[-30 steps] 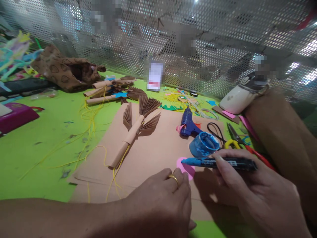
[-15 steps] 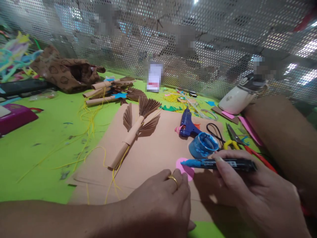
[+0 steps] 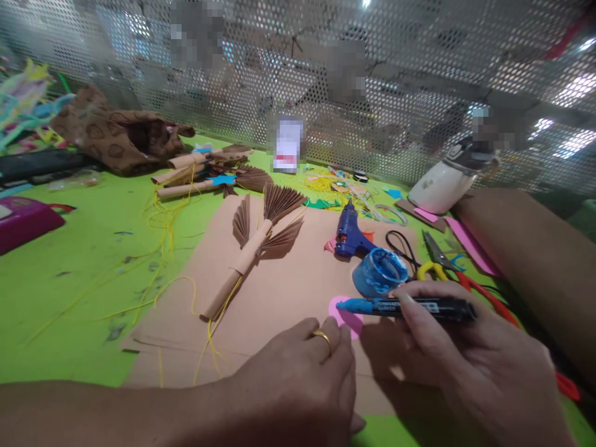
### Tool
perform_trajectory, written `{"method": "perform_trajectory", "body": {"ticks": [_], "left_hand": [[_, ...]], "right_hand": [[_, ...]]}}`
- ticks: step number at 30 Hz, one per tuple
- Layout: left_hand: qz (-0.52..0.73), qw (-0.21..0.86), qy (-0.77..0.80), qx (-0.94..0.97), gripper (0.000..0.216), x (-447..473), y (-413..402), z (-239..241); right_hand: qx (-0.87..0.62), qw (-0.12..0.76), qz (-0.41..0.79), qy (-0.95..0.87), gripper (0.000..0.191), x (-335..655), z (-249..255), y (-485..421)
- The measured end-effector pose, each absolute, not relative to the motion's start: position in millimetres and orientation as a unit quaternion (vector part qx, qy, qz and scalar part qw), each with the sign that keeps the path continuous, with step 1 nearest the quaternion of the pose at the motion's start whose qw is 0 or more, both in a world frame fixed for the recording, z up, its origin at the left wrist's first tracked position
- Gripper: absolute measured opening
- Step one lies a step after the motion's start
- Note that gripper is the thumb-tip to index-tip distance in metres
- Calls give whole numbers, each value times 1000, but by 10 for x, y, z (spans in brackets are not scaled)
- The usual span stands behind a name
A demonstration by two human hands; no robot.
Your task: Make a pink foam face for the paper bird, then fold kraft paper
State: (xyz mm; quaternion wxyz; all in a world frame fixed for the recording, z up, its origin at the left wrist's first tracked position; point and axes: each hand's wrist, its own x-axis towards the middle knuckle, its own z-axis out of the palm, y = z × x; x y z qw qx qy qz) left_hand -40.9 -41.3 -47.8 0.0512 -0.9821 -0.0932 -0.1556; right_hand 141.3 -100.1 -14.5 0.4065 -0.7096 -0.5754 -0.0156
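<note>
A black and blue permanent marker [image 3: 400,308] lies level in my right hand [image 3: 484,360], pinched between thumb and fingers. Its blue-stained tip rests on, or just over, a pink paper circle [image 3: 349,320]. My left hand [image 3: 302,366], with a gold ring, presses curled fingers at the circle's lower left edge; its fingertips are partly hidden. Just above the marker stands a small jar of blue paint [image 3: 379,273], smeared round its rim. Left of my hands, a rolled brown paper figure [image 3: 244,257] with pleated fans and yellow string lies on brown paper sheets [image 3: 288,279].
Behind the jar is a blue glue gun [image 3: 349,233]. Scissors [image 3: 437,257] lie at the right, beside a brown board or box [image 3: 535,248]. More rolled paper figures [image 3: 209,174], a phone [image 3: 287,146] and a white container [image 3: 440,186] stand near the perforated metal screen [image 3: 261,74].
The whole view has shifted very slightly. Both hands, the marker and the pink circle keep almost the same positions relative to one another.
</note>
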Motion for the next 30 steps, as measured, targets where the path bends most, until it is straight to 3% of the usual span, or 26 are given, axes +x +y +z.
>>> {"method": "perform_trajectory", "body": {"ticks": [10,21,30], "left_hand": [[-161,59,-92,-981,35,-401,-409,-476],[-157,53,-92,-982,38,-411,-407,-493],[-151,44,-102,-982,36,-404,-434,-469]], "right_hand": [[-710,410,-12,-572,15,1405,-140,-994],[-787,342,-125,-499,34,1393,12,-1061],[-745,385,-96,-535,22,1434,-31,-1035]]}}
